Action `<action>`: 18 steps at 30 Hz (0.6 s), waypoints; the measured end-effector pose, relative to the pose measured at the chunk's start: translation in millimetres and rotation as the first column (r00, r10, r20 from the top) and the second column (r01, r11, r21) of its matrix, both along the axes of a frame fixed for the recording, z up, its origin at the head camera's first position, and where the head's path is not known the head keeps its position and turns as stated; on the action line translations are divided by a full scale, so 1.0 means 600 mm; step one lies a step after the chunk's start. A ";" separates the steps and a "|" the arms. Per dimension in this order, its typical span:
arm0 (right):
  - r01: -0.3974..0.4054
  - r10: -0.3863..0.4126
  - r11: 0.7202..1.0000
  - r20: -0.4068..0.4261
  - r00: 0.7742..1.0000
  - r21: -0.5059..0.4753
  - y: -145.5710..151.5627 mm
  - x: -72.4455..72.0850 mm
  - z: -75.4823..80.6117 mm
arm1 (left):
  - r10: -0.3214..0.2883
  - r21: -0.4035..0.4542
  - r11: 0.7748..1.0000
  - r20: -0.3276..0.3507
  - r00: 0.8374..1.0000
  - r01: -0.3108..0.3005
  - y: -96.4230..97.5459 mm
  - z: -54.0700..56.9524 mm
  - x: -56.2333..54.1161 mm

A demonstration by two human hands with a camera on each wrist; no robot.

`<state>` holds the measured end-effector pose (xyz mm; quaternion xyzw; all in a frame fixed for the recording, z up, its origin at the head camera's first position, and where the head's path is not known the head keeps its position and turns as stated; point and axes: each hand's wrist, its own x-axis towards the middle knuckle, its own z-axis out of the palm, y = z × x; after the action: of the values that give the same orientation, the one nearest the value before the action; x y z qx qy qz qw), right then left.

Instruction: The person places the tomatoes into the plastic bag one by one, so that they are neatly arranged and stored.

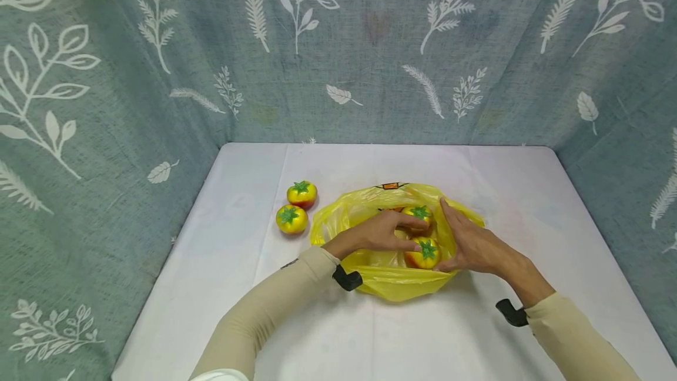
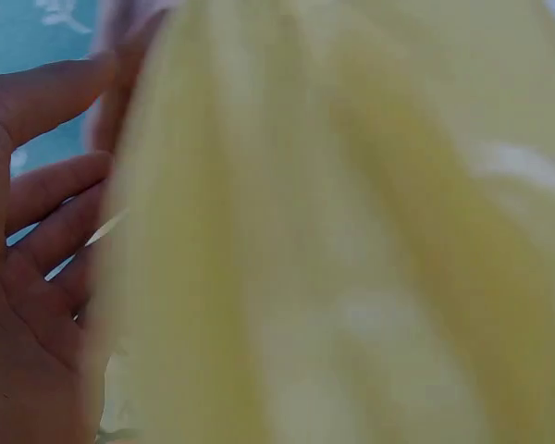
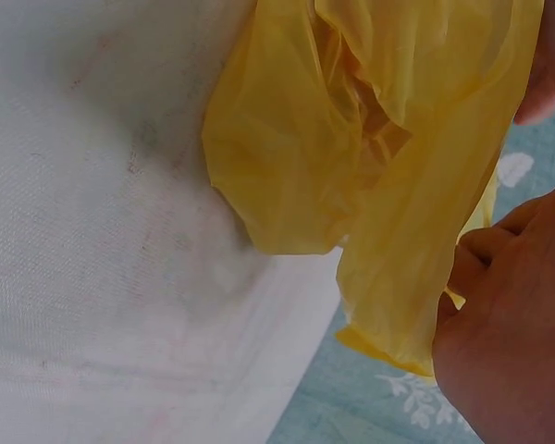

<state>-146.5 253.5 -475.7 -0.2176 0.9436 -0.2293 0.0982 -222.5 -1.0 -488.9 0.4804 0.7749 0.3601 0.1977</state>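
Note:
A yellow plastic bag (image 1: 391, 287) lies with its mouth spread wide. Inside it, a yellow-red fruit with a green leafy top, like a tomato or persimmon (image 1: 429, 256), sits in front of a similar fruit (image 1: 420, 211). My left hand (image 1: 372, 234) reaches in over the near-left rim, fingers extended across the back fruit and thumb at the front one. At the bag's right side, my right hand (image 1: 473, 246) has its fingers straight along the inner wall and its thumb spread toward the front rim. Bag plastic (image 2: 333, 231) covers much of the left wrist view.
Left of the bag, two more such fruits stand close together, one farther back (image 1: 302, 195) and one nearer (image 1: 291, 220). A white cloth covers the table (image 1: 211, 287). Grey-green leaf-patterned curtains (image 1: 338, 75) hang behind and on both sides.

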 end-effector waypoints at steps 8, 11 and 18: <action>0.002 -0.002 1.000 0.020 1.000 -0.007 -0.001 -0.004 0.002 | 0.103 0.239 0.961 0.159 0.982 -0.139 -0.044 0.053 -0.011; 0.001 -0.001 1.000 0.022 1.000 -0.004 -0.002 -0.004 0.003 | 0.167 0.320 0.923 0.175 0.970 -0.216 -0.076 0.069 -0.017; 0.017 -0.017 1.000 0.032 0.999 -0.004 -0.005 -0.002 0.004 | 0.308 0.503 0.755 0.295 0.904 -0.421 -0.181 0.082 -0.022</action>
<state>-147.7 250.6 -473.6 -0.2062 0.9432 -0.2356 0.1110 -235.9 -109.9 -439.6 0.3183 0.6920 0.6461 0.0498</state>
